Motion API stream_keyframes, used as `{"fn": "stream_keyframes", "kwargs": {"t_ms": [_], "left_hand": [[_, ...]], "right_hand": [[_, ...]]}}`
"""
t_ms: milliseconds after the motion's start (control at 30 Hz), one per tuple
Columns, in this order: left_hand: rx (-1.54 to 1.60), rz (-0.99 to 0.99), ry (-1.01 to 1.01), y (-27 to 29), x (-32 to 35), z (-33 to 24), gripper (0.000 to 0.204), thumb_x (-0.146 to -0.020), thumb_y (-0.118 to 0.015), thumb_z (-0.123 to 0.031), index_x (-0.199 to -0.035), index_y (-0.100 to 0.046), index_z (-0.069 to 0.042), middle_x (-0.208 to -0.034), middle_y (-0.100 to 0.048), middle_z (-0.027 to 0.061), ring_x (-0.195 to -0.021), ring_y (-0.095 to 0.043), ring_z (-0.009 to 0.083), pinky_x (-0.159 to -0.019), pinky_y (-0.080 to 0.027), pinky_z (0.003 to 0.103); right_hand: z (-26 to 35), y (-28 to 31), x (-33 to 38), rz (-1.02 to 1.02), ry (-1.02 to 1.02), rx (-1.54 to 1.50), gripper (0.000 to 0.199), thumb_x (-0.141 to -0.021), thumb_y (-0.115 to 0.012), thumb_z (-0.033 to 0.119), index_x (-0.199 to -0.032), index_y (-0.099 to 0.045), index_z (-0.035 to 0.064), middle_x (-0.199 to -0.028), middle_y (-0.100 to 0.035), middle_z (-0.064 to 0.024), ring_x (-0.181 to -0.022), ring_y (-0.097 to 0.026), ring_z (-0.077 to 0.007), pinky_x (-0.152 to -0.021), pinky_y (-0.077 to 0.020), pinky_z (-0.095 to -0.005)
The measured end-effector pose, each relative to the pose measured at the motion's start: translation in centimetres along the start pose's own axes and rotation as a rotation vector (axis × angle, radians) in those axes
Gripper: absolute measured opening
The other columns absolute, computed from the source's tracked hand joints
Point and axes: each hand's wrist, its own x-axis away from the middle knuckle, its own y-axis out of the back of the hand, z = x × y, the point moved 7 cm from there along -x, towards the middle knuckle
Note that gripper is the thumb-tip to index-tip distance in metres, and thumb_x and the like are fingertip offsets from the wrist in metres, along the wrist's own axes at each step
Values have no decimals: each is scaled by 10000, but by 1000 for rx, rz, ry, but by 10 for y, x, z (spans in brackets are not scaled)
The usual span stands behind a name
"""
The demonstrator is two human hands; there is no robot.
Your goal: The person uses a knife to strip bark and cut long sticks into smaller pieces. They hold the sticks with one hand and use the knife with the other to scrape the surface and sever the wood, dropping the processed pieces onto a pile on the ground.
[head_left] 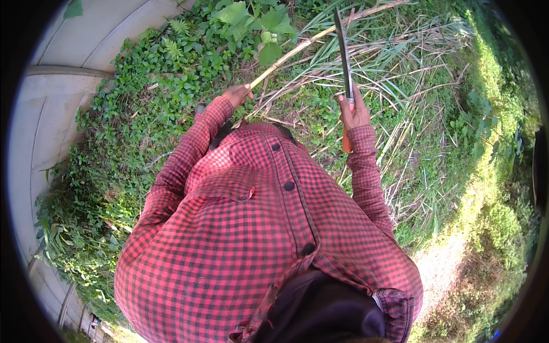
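My left hand (237, 95) is closed round the near end of a long pale-yellow cane stalk (294, 51), which slants away up to the right. In my right hand (355, 112) is a machete (344, 52), gripped by its handle. An orange end of that handle shows below the hand. The dark blade points away from me and crosses in front of the stalk near the top of the view. Cut green and dry cane leaves (400, 63) lie under and around the blade.
Low leafy plants (137, 97) cover the ground on the left, up to a pale, curved, panelled wall (63, 103). A broad-leaved plant (271, 28) rises ahead. Dry stalks and straw (400, 163) lie to my right, with sunlit bushes (497, 223) beyond.
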Motion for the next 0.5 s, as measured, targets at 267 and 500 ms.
{"fn": "stream_keyframes", "kwargs": {"t_ms": [267,500], "left_hand": [[177,35,91,-37,5,8,405,-929,-382,-422,-885,-610,-90,-554,-426,-54,-461,-342,55,-428,-279,204],[352,-135,185,-43,-4,39,278,-892,-514,-318,-877,-642,-72,-554,-519,-18,-429,-426,59,-393,-327,209]], "right_hand": [[77,-21,-8,485,519,938,526,-867,-474,311,-1360,-290,312,-796,-566,-152,-632,-608,-282,-575,-526,-397],[86,9,-73,635,249,1220,510,-882,-466,294,-1363,-295,285,-755,-622,-141,-656,-620,-259,-624,-537,-399]]}}
